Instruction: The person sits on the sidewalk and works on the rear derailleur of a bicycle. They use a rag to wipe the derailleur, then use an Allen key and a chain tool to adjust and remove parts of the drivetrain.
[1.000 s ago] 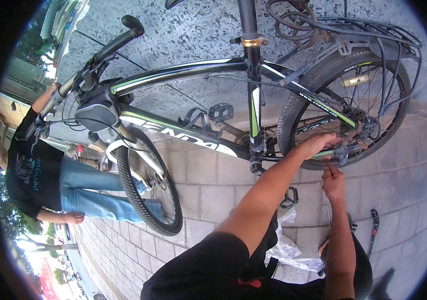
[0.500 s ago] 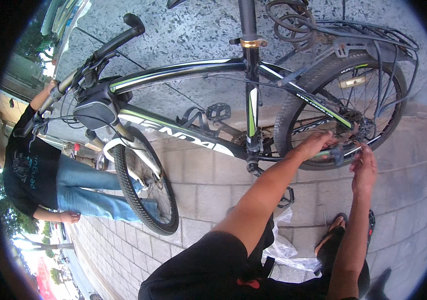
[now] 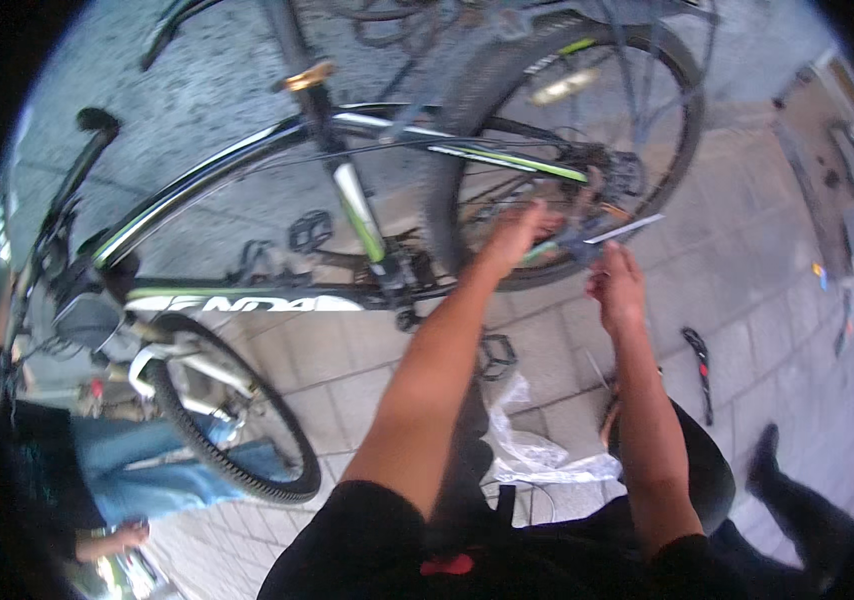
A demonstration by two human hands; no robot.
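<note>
A black bicycle (image 3: 247,300) with white and green trim stands in front of me. My left hand (image 3: 517,240) is at the lower part of its rear wheel (image 3: 447,170), fingers bent beside the rear derailleur (image 3: 587,205). My right hand (image 3: 619,290) is just to the right and lower, fingers curled together with the palm side toward the wheel. Between and above the hands runs a thin pale bar (image 3: 632,228), with a blurred dark piece near its left end. What either hand grips is hidden or smeared by motion.
A clear plastic bag (image 3: 542,450) lies on the paving below the bicycle. A black and red strip-like object (image 3: 699,372) lies to the right. Another person in blue jeans (image 3: 147,455) stands by the front wheel (image 3: 247,400). A speckled grey wall (image 3: 217,80) is behind.
My view has swung right, so the bicycle sits further left and tilted. Both hands stay at the rear wheel near the derailleur; the pale bar shows more beyond them.
</note>
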